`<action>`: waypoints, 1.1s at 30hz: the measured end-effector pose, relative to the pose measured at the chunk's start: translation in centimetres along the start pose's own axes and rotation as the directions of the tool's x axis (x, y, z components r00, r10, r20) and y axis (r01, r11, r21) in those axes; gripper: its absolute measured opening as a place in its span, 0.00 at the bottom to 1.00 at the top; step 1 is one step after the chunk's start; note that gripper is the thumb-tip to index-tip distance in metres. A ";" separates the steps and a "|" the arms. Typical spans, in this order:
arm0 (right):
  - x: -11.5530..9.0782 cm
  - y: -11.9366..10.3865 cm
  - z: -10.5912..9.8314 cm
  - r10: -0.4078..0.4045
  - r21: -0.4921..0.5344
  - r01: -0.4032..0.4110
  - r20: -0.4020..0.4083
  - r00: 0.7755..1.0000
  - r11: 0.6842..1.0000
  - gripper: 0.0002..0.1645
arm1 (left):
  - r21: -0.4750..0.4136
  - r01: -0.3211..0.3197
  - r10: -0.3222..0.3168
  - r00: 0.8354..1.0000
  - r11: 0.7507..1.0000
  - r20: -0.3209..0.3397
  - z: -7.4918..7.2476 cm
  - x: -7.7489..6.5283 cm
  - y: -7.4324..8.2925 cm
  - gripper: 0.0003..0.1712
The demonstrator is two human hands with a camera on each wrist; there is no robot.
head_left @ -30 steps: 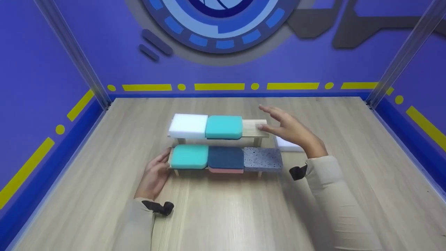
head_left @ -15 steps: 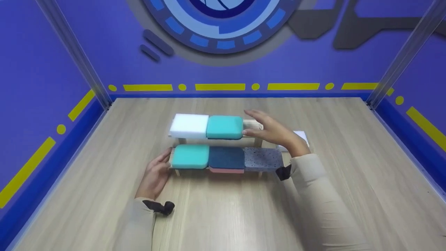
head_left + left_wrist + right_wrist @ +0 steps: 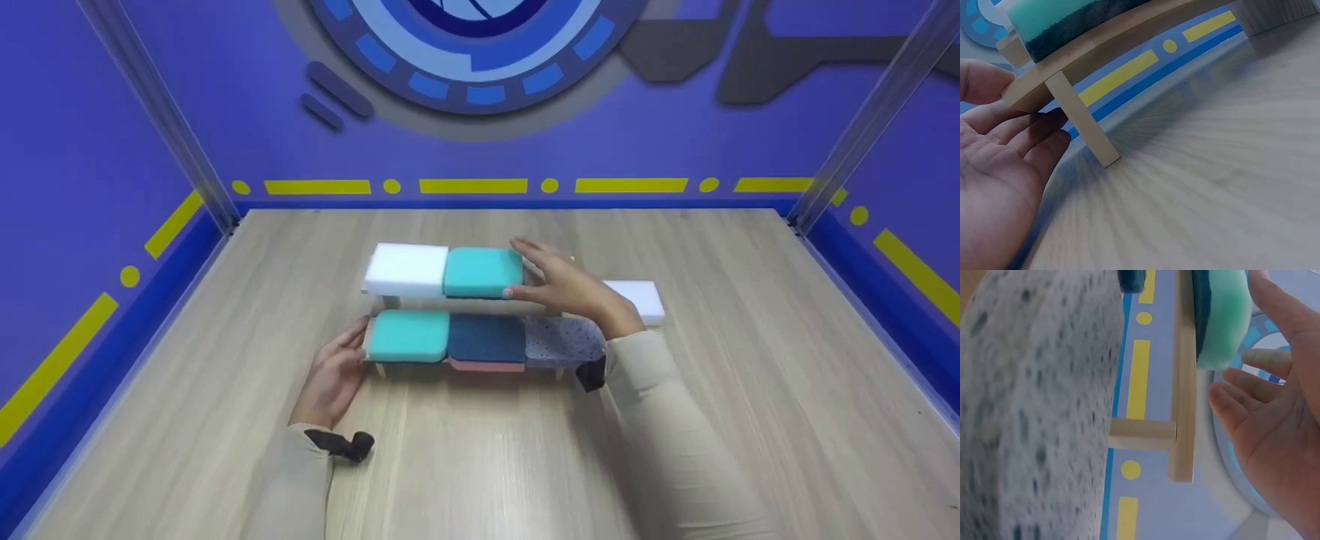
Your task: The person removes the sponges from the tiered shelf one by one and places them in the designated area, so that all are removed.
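My left hand (image 3: 330, 375) grips the left end of the front wooden shelf (image 3: 1112, 48), thumb over the board and fingers beneath it. On this shelf lie a teal sponge (image 3: 409, 335), a dark blue sponge (image 3: 487, 337) with a pink layer below, and a grey speckled block (image 3: 559, 341). The shelf behind carries a white sponge (image 3: 407, 268) and another teal sponge (image 3: 483, 271) with a dark underside. My right hand (image 3: 574, 285) straddles this sponge's right end, thumb at its front corner, fingers near its back corner. Whether the fingers touch it is unclear.
Another white sponge (image 3: 637, 301) lies on the wood-grain table (image 3: 465, 457), right of the shelves and partly behind the right wrist. Blue printed panels (image 3: 480, 161) close off the back and both sides. A short leg (image 3: 1084, 121) props up the front shelf.
My right hand has moved left, from over the rear shelf's bare right end to the teal sponge there. The white sponge on the table shows more. My left hand stays in place.
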State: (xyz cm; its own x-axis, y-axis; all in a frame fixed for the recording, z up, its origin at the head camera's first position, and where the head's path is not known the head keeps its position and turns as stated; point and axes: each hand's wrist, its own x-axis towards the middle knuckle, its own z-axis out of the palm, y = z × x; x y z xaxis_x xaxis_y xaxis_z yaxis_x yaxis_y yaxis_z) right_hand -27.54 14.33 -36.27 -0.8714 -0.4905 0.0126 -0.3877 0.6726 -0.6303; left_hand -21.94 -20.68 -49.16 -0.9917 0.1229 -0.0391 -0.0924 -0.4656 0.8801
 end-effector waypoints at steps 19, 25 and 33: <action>0.6 0.2 1.4 -0.071 -0.024 0.069 -0.070 0.995 0.997 0.48 | 0.015 -0.054 0.053 0.997 0.998 0.062 -0.5 0.0 -0.3 0.41; 0.5 0.3 1.4 -0.078 -0.020 0.077 -0.080 0.994 0.997 0.47 | 0.007 -0.015 0.015 1.000 1.000 0.024 -0.3 0.0 0.0 0.37; 0.3 0.3 1.3 -0.019 0.002 0.020 -0.070 0.997 1.000 0.47 | -0.013 -0.001 0.001 1.000 1.000 0.003 -0.2 -0.1 0.0 0.37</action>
State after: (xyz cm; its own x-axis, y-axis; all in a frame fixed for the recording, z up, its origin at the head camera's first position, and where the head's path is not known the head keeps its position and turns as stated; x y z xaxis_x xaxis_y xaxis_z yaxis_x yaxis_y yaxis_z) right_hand -27.56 13.66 -37.48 -0.8826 -0.4635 0.0790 -0.4041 0.6618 -0.6315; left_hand -21.89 -20.85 -49.25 -0.9914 0.1252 -0.0371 -0.0929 -0.4769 0.8740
